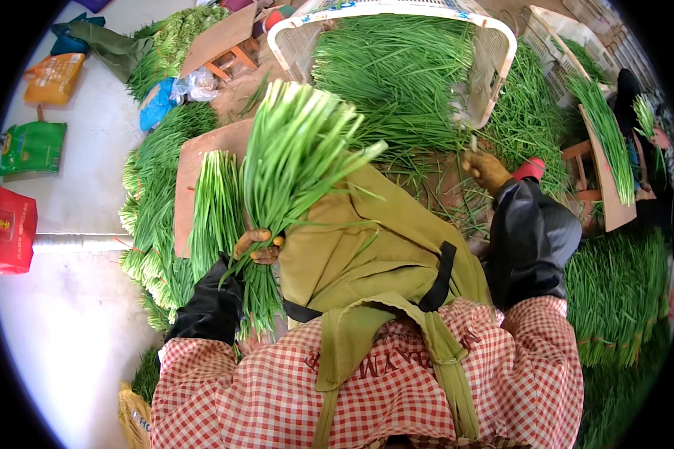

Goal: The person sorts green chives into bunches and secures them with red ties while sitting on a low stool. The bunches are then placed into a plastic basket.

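My left hand (259,247) is closed round the lower part of a large loose bunch of garlic chives (296,146), its pale cut ends fanned upward and to the right. Next to it, a smaller bunch of chives (216,202) lies on a brown wooden board (189,161). To the right of my lap, my right hand (487,170) is closed, fingers curled. A small pale bit shows at its fingertips, too small to make out. An olive apron (382,224) covers my lap beneath the bunch.
A white plastic crate (505,56) on its side holds a heap of chives (397,60). Tied bunches (165,172) line the left, and more bunches (618,299) stand at right. Another person's chives (606,135) rest on a board (610,179). Bags, including a green one (34,148), lie left.
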A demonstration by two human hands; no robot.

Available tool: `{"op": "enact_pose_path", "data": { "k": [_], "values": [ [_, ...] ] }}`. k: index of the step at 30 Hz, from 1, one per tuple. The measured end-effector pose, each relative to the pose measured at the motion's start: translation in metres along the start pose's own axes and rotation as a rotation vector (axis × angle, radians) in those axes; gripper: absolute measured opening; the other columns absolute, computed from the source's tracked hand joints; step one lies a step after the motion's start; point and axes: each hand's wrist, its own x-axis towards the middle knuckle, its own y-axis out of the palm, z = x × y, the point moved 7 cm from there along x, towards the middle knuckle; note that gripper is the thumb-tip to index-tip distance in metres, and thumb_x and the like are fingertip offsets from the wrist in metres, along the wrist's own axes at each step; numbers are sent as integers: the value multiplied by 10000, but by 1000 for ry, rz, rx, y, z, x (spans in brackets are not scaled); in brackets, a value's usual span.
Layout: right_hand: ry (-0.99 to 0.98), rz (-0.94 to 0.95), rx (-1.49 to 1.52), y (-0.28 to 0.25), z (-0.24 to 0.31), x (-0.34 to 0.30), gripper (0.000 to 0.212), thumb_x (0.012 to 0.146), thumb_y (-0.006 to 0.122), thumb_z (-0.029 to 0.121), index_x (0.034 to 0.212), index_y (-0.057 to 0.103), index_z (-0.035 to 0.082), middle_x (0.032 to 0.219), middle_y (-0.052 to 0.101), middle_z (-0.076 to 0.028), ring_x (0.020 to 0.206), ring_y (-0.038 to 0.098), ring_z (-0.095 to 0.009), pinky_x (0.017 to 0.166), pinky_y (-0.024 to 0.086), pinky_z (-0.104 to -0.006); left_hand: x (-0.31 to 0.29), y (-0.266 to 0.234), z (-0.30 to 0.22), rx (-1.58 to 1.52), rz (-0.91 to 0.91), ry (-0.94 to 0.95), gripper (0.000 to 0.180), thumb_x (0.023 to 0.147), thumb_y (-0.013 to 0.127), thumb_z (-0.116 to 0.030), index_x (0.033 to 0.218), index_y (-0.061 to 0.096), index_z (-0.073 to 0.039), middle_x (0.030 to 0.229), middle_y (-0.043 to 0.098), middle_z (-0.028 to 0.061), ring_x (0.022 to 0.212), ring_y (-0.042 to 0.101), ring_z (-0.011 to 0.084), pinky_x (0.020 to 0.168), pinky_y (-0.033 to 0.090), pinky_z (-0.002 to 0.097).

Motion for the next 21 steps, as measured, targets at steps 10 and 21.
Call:
{"op": "enact_pose_path", "data": {
  "k": [10, 21],
  "values": [
    [-407, -467, -614, 64, 87, -36, 277, 895, 547, 373, 981, 631, 124, 773, 645, -160, 741, 642, -324, 662, 487, -426, 10, 2, 5, -62, 268, -82, 341, 952, 456, -306, 1097, 532, -6, 618, 559, -25, 455, 470, 29, 425, 369, 177],
    [-229, 40, -486, 235, 154, 18, 292, 812, 570, 232, 1044, 642, 71, 918, 661, -163, 805, 632, -316, 753, 488, -397, 14, 7, 1, 24, 53, -80, 320, 918, 513, -297, 1013, 578, 1, 607, 602, 7, 462, 525, 37, 410, 378, 183]
  ]
}}
